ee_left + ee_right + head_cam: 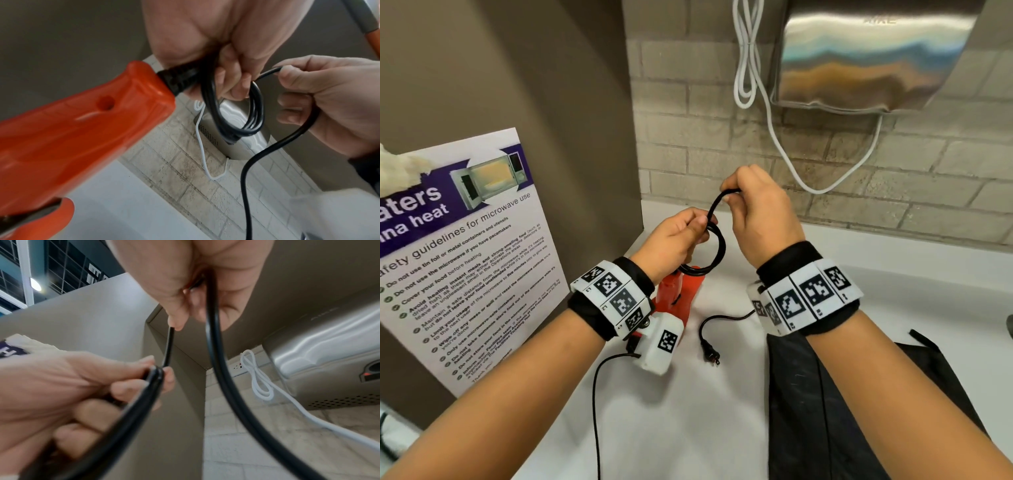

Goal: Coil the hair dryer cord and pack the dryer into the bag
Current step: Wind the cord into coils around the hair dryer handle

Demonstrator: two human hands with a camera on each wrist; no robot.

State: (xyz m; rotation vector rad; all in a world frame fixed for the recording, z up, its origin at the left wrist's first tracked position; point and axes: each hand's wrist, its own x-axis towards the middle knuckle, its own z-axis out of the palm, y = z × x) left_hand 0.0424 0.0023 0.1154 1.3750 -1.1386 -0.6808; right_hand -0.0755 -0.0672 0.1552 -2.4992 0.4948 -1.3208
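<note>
The orange hair dryer (677, 294) hangs handle-up below my left hand (681, 236), its handle end large in the left wrist view (82, 129). Several loops of its black cord (717, 251) are gathered in my left hand (232, 78), fingers curled round them. My right hand (753, 202) pinches the cord a little higher and to the right, lifting a fresh arc of it (211, 337). The free end trails down to the plug (711, 354) lying on the white counter (688, 428). The black bag (859, 411) lies flat at the right, under my right forearm.
A steel hand dryer (866, 58) is fixed on the brick wall above, with a white cable (750, 68) hanging beside it. A microwave safety poster (458, 260) leans at the left against a brown panel. A thin black wire (595, 411) runs from my left wrist camera.
</note>
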